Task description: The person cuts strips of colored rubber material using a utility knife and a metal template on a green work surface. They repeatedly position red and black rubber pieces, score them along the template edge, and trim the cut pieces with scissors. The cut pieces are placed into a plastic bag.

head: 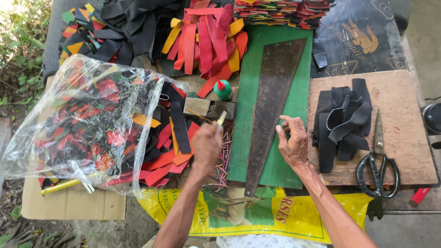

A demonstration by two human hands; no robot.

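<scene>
While left hand point(207, 146) holds brush point(221, 118), right hand point(293, 143) presses leather wedge point(273, 96).

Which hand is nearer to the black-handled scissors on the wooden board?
Right. The right hand rests on the green mat, just left of the board holding the scissors. The left hand, gripping a small brush, is farther left.

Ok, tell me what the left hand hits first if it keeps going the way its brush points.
Probably the small dark block just beyond the brush in the left hand, then the green glue bottle; depth is uncertain.
</scene>
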